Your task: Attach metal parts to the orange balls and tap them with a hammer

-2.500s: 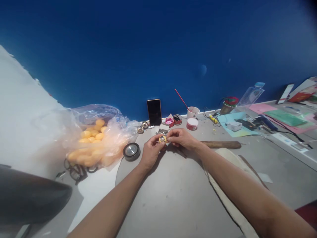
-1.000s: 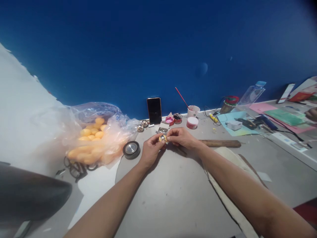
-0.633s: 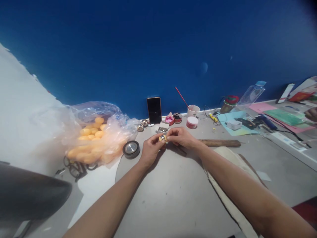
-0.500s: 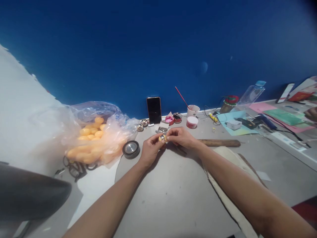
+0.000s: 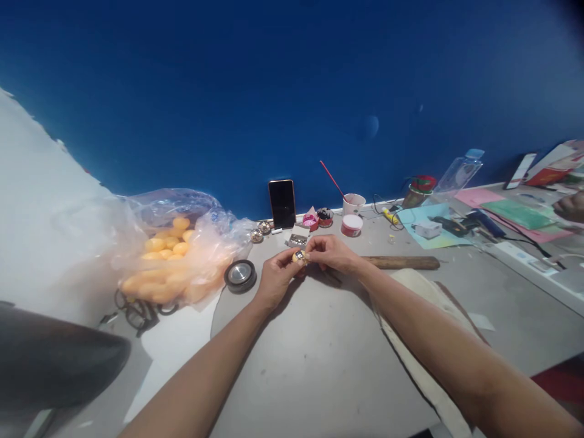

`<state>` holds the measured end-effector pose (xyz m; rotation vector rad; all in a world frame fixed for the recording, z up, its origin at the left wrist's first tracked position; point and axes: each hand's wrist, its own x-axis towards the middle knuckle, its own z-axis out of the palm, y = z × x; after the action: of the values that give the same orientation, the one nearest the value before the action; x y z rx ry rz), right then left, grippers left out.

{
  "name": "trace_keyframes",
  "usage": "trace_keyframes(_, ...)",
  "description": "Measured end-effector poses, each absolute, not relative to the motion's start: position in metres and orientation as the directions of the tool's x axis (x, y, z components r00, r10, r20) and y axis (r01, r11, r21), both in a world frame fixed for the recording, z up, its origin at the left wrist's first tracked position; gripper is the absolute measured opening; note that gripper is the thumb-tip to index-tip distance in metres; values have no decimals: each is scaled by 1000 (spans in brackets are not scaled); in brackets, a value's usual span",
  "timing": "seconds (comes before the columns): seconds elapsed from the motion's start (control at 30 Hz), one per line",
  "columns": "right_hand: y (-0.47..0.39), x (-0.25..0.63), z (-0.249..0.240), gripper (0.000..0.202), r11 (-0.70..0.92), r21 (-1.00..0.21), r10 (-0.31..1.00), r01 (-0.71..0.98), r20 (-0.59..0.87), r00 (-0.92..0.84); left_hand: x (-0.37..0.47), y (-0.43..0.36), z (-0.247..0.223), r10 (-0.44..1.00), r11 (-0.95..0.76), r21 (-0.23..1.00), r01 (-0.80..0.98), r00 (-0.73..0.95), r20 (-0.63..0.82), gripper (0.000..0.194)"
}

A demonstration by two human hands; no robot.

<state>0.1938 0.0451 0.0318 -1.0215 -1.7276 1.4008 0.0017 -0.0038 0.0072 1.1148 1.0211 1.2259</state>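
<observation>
My left hand (image 5: 277,275) pinches a small yellow ball (image 5: 299,257) with shiny silver pieces on its upper side. Thumb and fingertips of my right hand (image 5: 332,253) are closed against the ball's right side. Any tiny piece between those fingertips is too small to make out. Just behind the ball stands an opened small box (image 5: 298,236) with shiny bits in it. Two balls covered in silvery pieces (image 5: 257,235) rest to its left, beside a short white stick (image 5: 277,231).
A clear bag of yellow balls (image 5: 168,255) and a round black-rimmed metal object (image 5: 240,275) lie left. A phone (image 5: 283,204) leans on the wall. Right are a lidded tub (image 5: 351,225), paper cup (image 5: 354,202), wooden stick (image 5: 406,263), cloth (image 5: 417,289) and another person's hand (image 5: 570,207).
The view has shifted slightly, and the other person's hand at the right edge shows more. My hands keep their grip on the ball, with only slight finger movement.
</observation>
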Motion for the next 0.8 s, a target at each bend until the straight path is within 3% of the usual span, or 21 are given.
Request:
trace_keyframes(0.23, 48, 199, 30, 25, 105, -992, 881, 75, 57, -470, 2, -3, 7, 991, 72, 959, -274, 125, -38, 62)
trace_keyframes(0.5, 44, 192, 29, 29, 165, -964, 904, 209, 63, -423, 0, -1, 4, 990, 74, 961, -267, 135, -39, 61)
trace_keyframes(0.8, 48, 196, 29, 25, 98, -992, 889, 76, 53, -454, -1, 0, 8, 980, 137, 929, -343, 186, -76, 60)
